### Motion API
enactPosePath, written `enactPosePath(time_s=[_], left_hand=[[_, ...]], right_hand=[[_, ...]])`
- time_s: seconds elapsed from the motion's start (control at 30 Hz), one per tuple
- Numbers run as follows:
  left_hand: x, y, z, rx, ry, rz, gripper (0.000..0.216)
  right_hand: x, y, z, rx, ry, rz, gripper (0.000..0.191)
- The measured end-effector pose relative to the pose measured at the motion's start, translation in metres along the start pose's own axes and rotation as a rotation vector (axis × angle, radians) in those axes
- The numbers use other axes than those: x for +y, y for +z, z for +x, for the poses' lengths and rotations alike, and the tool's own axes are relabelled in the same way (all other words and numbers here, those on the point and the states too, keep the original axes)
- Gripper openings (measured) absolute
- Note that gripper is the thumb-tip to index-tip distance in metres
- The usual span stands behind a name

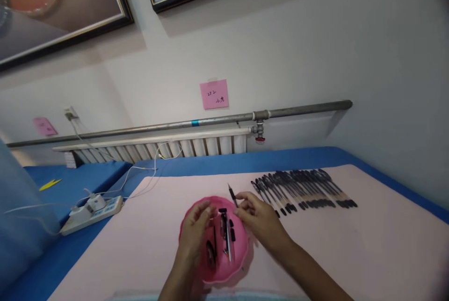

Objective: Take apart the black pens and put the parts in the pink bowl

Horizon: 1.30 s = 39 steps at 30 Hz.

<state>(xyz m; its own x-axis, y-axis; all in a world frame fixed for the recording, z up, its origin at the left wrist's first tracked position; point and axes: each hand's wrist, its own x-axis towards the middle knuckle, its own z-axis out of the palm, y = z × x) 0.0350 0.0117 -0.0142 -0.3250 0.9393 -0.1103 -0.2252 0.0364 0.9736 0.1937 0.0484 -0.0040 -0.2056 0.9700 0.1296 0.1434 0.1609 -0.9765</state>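
My right hand (pixel 257 214) is closed in a pinch on a pen (pixel 232 194), whose pointed tip and black grip stick up to the left, above the bowl's far right rim. Over the left side of the pink scalloped bowl (pixel 242 259) is my left hand (pixel 196 226), its fingers curled and the thumb close to them. Anything between those fingertips is too small to make out. Inside the bowl lie loose pen parts: black caps (pixel 233 234), a clear barrel (pixel 229 240) and several dark pieces. My left hand hides part of the bowl.
To the right, a long row of black-capped pens (pixel 298 189) lies side by side on the pink mat (pixel 315 245). A white power strip (pixel 93 214) with plugs and cables is on the blue surface at left. Behind are a radiator (pixel 196 146) and a pipe (pixel 224 118).
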Motion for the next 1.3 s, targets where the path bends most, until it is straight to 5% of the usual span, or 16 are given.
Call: enactPosePath(time_s=[0.23, 0.43, 0.8, 1.03, 1.3], left_hand=[[-0.004, -0.012, 0.009, 0.017, 0.147, 0.504, 0.008], [-0.006, -0.007, 0.008, -0.018, 0.210, 0.820, 0.018], [-0.009, 0.000, 0.003, -0.330, 0.192, 1.233, 0.019], [-0.010, 0.014, -0.005, -0.247, 0.178, 1.253, 0.016], [-0.015, 0.016, -0.007, -0.073, 0.117, 0.835, 0.017]], right_hand=[[0.007, -0.016, 0.011, 0.109, 0.002, 0.037, 0.020], [0.008, -0.019, 0.011, 0.142, -0.006, 0.055, 0.020], [0.005, -0.018, 0.010, 0.157, 0.003, 0.050, 0.018], [0.009, -0.016, 0.010, 0.145, -0.027, 0.046, 0.017], [0.010, -0.017, 0.011, 0.110, -0.023, 0.035, 0.018]])
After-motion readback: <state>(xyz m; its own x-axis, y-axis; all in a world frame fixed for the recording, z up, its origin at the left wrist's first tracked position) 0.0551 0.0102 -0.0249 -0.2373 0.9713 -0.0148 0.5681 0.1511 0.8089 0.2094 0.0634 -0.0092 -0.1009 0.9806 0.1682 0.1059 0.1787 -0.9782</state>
